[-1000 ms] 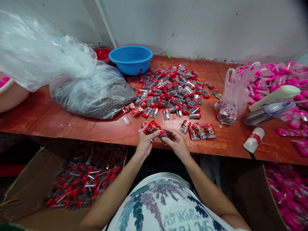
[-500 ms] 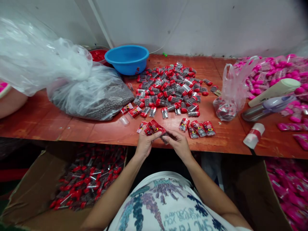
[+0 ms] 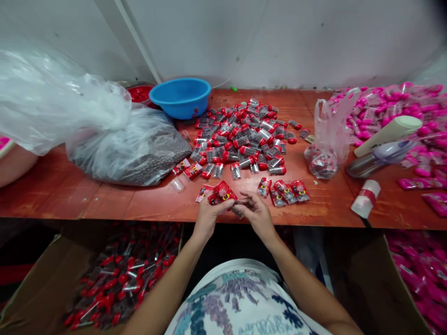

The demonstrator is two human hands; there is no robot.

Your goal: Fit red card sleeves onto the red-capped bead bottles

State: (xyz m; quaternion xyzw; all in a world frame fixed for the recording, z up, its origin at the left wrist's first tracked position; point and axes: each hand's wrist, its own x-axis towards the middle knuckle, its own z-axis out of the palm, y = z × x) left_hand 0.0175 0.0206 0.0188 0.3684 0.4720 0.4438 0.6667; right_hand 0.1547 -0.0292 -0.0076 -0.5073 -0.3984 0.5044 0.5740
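Observation:
Between my hands, just over the table's front edge, is a small red printed packet (image 3: 223,191). My left hand (image 3: 206,216) is closed on it, thumb on top. The fingers of my right hand (image 3: 256,211) pinch its lower right end, where a dark, partly clear part shows. Just beyond my left hand lie more red packets (image 3: 204,191). Right of my right hand is a group of several filled red packets (image 3: 287,191). Farther back spreads a heap of small clear containers with red caps and dark contents (image 3: 240,135).
A clear bag of dark beads (image 3: 129,149) and a blue basin (image 3: 181,95) stand at left. On the right are a knotted plastic bag (image 3: 328,149), a bottle (image 3: 377,158), a white roll (image 3: 366,199) and pink items (image 3: 387,107). Filled cardboard boxes (image 3: 38,274) sit below the table.
The view has tilted up slightly, so the table sits lower in the picture. Both hands stay at the packet, and my right fingers have shifted a little at its lower end.

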